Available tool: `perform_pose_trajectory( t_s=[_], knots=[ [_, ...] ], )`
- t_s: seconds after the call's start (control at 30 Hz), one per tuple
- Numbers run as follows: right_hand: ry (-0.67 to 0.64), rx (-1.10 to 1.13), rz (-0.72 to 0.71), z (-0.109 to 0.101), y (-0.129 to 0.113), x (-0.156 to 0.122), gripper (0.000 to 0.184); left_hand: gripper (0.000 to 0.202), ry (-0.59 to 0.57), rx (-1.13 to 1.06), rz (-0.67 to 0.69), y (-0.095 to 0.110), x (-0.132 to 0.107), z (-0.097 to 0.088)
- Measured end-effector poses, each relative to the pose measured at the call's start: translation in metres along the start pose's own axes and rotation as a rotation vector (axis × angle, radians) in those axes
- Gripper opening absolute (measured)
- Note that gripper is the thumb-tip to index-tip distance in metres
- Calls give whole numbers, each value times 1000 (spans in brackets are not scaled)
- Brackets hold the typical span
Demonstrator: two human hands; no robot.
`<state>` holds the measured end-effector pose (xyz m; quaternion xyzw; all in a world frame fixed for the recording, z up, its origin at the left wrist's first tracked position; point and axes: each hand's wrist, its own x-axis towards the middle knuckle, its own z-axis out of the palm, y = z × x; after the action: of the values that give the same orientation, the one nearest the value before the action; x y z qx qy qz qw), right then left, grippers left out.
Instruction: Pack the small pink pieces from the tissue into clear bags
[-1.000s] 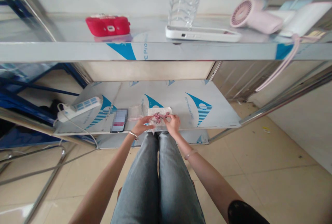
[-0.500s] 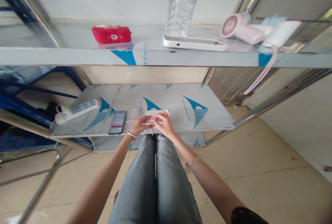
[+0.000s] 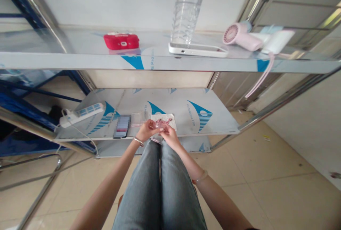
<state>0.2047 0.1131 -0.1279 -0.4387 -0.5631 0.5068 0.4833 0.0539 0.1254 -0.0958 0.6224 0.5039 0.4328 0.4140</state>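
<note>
Over the front edge of the lower shelf, my left hand [image 3: 145, 131] and my right hand [image 3: 169, 135] are close together with closed fingers. They grip a small clear plastic bag [image 3: 156, 140] between them, its lower part hanging above my knees. What the bag contains is too small to make out. Just beyond my fingers lies a white sheet [image 3: 172, 119] with a cluster of small pinkish-red pieces [image 3: 163, 120] on it. To the left of the sheet is a flat clear plastic packet or case [image 3: 137, 119].
On the lower shelf [image 3: 178, 98] lie a phone [image 3: 122, 125] and a white power strip [image 3: 82, 114] with a cable. The upper shelf holds a red case [image 3: 121, 42], a water bottle [image 3: 186, 17], a white-edged phone [image 3: 197, 50] and a pink handheld fan [image 3: 243, 37].
My hands have come slightly nearer my knees with the clear bag, which now shows more. The pinkish-red pieces on the sheet have come into view. The camera view has shifted a little.
</note>
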Motion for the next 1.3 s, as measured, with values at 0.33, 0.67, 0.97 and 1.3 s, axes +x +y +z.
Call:
perform_pose_trajectory(
  t_s=[0.33, 0.67, 0.97, 1.3],
  knots=[
    [12, 155, 65, -16, -26, -11, 33, 40, -118, -220, -42, 11, -9, -9],
    [32, 82, 66, -22, -26, -10, 37, 36, -46, -269, -62, 29, -19, -13],
    [87, -223, -164, -27, -34, -12, 23, 40, 52, -395, -109, 29, -27, -17],
    [70, -282, -248, -23, -53, -14, 20, 42, 111, -291, -84, 31, -27, -19]
  ],
)
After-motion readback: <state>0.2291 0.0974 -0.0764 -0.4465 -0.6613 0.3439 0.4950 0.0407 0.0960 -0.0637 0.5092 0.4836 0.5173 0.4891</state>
